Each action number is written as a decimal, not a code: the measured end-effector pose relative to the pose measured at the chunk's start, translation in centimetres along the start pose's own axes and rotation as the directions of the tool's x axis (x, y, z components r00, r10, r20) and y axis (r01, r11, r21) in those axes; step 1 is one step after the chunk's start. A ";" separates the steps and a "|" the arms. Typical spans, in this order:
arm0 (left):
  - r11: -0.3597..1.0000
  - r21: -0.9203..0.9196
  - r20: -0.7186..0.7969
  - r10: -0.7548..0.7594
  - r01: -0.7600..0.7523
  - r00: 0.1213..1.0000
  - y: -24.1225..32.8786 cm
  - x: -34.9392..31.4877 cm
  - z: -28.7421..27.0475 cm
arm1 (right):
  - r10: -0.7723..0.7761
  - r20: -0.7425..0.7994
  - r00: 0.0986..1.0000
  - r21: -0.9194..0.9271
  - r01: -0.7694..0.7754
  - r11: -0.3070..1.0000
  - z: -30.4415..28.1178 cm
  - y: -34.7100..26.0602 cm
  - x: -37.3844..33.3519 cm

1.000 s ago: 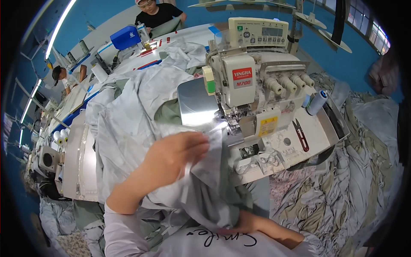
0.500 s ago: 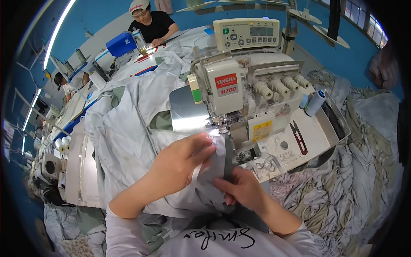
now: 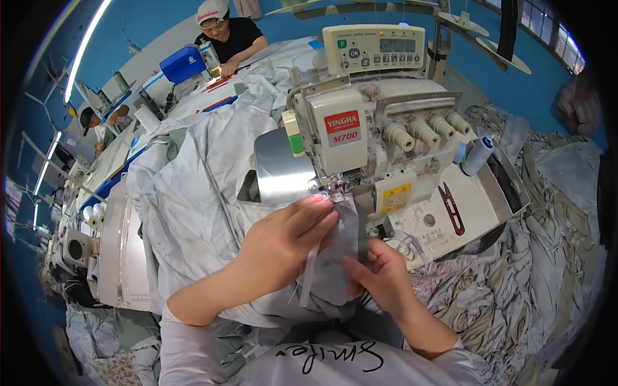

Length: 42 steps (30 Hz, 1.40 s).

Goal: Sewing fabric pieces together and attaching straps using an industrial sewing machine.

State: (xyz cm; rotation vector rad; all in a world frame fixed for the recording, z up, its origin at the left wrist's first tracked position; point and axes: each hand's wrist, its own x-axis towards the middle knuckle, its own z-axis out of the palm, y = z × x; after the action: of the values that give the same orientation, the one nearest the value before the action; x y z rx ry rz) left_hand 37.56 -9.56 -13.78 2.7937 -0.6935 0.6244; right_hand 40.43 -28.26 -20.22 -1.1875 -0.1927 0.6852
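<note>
A pale grey garment (image 3: 335, 264) lies partly under the presser foot (image 3: 335, 186) of a white overlock sewing machine (image 3: 393, 161). Close to the foot, my left hand (image 3: 283, 238) grips the cloth, its fingers pressed together on top and its thumb hidden. Farther down, my right hand (image 3: 383, 273) pinches the right edge of the same cloth between thumb and fingers. A narrow white tape (image 3: 311, 276) and loose threads hang below my left fingers. The shiny metal plate (image 3: 283, 167) sits left of the needle area.
Red-handled thread snips (image 3: 452, 209) and a pale blue thread cone (image 3: 477, 156) rest in the machine's side tray (image 3: 486, 215). Heaped grey cloth (image 3: 193, 193) covers the table to the left; more is piled at right. Across the table, a person (image 3: 228, 38) works near a blue machine (image 3: 183, 65).
Both hands and the cloth have shifted a little to the right. My left fingers now lie closer together by the presser foot, and the hanging tape shows more fully.
</note>
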 end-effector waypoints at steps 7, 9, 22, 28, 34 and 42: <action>1.000 -0.008 0.006 -0.023 0.023 1.000 -0.1 -0.1 0.2 | -0.007 -0.013 1.000 -0.075 0.006 0.997 -0.6 1.1 0.7; 1.000 0.012 0.006 -0.020 0.020 1.000 -0.4 -0.4 0.4 | -0.011 -0.018 1.000 -0.062 0.010 0.998 -0.4 1.0 0.8; 0.784 -0.058 0.318 -0.572 0.618 0.756 0.1 -9.3 -3.0 | -0.023 0.085 0.996 0.070 0.017 0.997 -0.8 -0.3 2.1; 0.722 -0.150 0.418 -0.572 0.675 0.706 1.8 -16.0 -3.0 | -0.011 0.115 0.993 0.047 0.006 0.999 -1.1 -0.7 2.1; 0.552 -0.690 0.037 -0.618 0.467 0.785 2.6 -18.6 -2.1 | -0.012 0.094 0.996 0.022 0.010 1.000 -0.8 -0.7 2.4; 0.677 -0.666 -0.404 -0.680 0.312 0.612 2.9 -16.8 -2.1 | -0.026 0.103 0.994 -0.013 0.028 1.000 -1.2 -0.5 2.5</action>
State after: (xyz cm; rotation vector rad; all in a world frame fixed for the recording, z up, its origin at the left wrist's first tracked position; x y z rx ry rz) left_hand 21.96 -4.70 -19.08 1.8917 0.1167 0.9717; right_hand 43.13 -27.86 -20.70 -1.1617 -0.3002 0.7231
